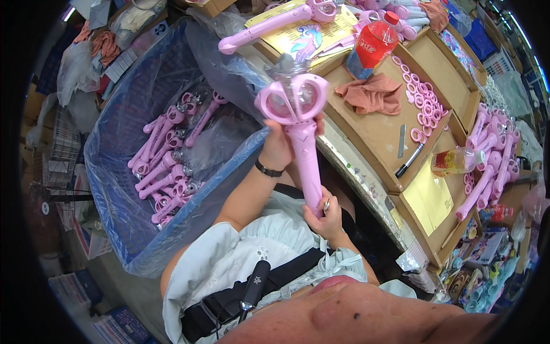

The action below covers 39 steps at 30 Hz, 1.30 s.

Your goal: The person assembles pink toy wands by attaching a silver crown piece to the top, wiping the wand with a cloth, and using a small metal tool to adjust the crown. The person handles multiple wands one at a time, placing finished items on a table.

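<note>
A pink toy wand [306,157] stands nearly upright in front of me, its head made of pink loops around a clear ball. My left hand [278,146] wraps the wand just below the head, fingers partly hidden behind it. Lower down, my right hand [326,218] is closed around the bottom end of the handle. Similar pink wands [163,166] lie in a heap inside a basket [123,252] lined with blue plastic, to the left of my hands.
On the bench to the right, a shallow cardboard tray [366,135] holds pink rings [424,106], an orange cloth [371,93], a red-labelled bottle [372,46] and a black marker [409,160]. More wands [492,155] are piled at the far right. Another wand [269,26] lies at the back.
</note>
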Each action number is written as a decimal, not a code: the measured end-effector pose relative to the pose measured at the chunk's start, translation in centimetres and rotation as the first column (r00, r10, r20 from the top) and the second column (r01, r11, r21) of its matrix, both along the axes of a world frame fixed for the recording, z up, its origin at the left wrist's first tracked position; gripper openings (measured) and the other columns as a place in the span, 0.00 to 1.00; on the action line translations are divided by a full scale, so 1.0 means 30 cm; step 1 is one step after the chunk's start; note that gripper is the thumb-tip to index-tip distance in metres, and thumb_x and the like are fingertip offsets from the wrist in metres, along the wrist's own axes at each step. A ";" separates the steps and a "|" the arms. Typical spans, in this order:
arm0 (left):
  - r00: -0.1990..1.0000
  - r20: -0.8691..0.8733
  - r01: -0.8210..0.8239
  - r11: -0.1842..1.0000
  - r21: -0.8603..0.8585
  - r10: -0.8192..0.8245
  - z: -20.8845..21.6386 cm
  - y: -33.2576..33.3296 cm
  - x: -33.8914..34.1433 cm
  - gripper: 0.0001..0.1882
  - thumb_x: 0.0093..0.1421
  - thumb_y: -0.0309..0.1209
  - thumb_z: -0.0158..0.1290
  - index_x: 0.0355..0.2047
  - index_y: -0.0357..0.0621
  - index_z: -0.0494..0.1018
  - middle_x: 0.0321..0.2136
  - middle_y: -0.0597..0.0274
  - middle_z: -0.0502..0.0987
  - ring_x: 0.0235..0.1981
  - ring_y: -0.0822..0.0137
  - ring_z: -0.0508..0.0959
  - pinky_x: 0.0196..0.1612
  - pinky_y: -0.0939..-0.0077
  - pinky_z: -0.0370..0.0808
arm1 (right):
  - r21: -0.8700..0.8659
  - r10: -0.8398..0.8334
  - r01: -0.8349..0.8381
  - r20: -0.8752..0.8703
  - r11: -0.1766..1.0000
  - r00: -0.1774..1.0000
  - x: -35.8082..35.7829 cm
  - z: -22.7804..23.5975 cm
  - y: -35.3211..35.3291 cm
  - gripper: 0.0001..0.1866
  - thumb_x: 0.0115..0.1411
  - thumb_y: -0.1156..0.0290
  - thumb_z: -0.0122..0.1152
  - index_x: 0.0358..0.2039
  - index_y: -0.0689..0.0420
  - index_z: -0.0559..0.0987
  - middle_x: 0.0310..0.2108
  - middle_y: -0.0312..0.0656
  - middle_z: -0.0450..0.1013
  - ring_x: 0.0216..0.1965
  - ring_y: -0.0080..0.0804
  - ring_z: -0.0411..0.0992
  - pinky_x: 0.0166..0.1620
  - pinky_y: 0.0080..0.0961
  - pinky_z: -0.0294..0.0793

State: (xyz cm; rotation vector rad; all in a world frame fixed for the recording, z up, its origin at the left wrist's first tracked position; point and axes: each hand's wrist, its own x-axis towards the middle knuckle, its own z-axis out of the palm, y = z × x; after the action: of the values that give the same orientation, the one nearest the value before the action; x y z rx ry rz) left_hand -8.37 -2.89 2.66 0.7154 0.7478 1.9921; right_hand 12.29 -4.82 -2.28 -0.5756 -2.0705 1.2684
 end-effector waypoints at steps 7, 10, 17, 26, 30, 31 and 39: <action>0.861 0.346 0.169 0.852 0.496 -0.372 0.044 0.062 0.004 0.57 0.41 0.77 0.39 0.57 0.40 0.57 0.49 0.49 0.69 0.44 0.59 0.75 0.50 0.59 0.71 | -0.844 0.162 -0.351 -0.312 0.406 0.936 -0.018 0.057 0.027 0.25 0.48 0.80 0.66 0.33 0.53 0.56 0.46 0.50 0.67 0.46 0.33 0.70 0.48 0.32 0.69; 0.973 0.217 -0.106 0.986 0.128 0.077 0.042 0.060 -0.011 0.43 0.58 0.67 0.30 0.56 0.40 0.58 0.53 0.54 0.66 0.50 0.60 0.71 0.55 0.60 0.68 | -0.413 0.071 -0.005 0.145 0.911 0.987 -0.006 0.111 0.052 0.21 0.48 0.72 0.68 0.35 0.57 0.62 0.34 0.50 0.72 0.32 0.40 0.75 0.36 0.30 0.73; 0.746 -0.407 -0.540 0.836 0.096 0.528 0.045 0.053 -0.077 0.32 0.58 0.30 0.56 0.56 0.38 0.51 0.50 0.52 0.63 0.51 0.66 0.68 0.52 0.73 0.69 | 0.269 -0.241 0.163 0.289 0.949 0.927 0.003 0.144 0.080 0.27 0.46 0.69 0.68 0.46 0.62 0.68 0.30 0.49 0.74 0.26 0.44 0.75 0.30 0.32 0.74; 0.771 -0.399 -0.538 0.843 0.008 0.496 0.045 0.048 -0.100 0.30 0.54 0.24 0.57 0.53 0.34 0.53 0.48 0.51 0.63 0.47 0.65 0.71 0.47 0.75 0.74 | 0.304 -0.248 0.160 0.275 0.939 0.929 0.005 0.130 0.074 0.27 0.46 0.68 0.68 0.46 0.61 0.70 0.26 0.46 0.72 0.25 0.43 0.74 0.29 0.32 0.73; 0.787 -0.370 -0.527 0.850 0.012 0.493 0.033 0.043 -0.100 0.30 0.54 0.23 0.57 0.53 0.34 0.53 0.48 0.51 0.64 0.47 0.65 0.71 0.47 0.75 0.74 | 0.257 -0.208 0.117 0.360 0.959 0.910 0.009 0.139 0.070 0.24 0.46 0.69 0.67 0.41 0.64 0.68 0.37 0.52 0.73 0.27 0.46 0.75 0.30 0.35 0.74; 0.789 -0.385 -0.514 0.858 0.014 0.479 0.031 0.043 -0.100 0.31 0.54 0.24 0.57 0.53 0.34 0.53 0.49 0.51 0.64 0.48 0.66 0.71 0.48 0.75 0.73 | 0.220 -0.197 0.122 0.360 0.968 0.912 0.011 0.139 0.070 0.24 0.46 0.68 0.67 0.41 0.64 0.68 0.35 0.52 0.74 0.27 0.45 0.75 0.30 0.34 0.75; 0.933 -0.064 -0.354 0.935 0.009 0.353 0.004 0.029 -0.066 0.25 0.67 0.41 0.41 0.59 0.40 0.54 0.55 0.59 0.64 0.54 0.67 0.67 0.56 0.70 0.65 | -0.190 -0.064 0.080 0.087 0.979 0.994 0.028 0.121 0.067 0.27 0.46 0.65 0.69 0.43 0.64 0.69 0.27 0.50 0.74 0.26 0.43 0.75 0.30 0.31 0.75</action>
State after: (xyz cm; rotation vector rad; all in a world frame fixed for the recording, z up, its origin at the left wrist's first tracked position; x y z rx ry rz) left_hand -10.36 -2.00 2.77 0.6825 0.9737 2.2992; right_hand 13.14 -2.82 1.35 -0.7933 -1.9839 1.4341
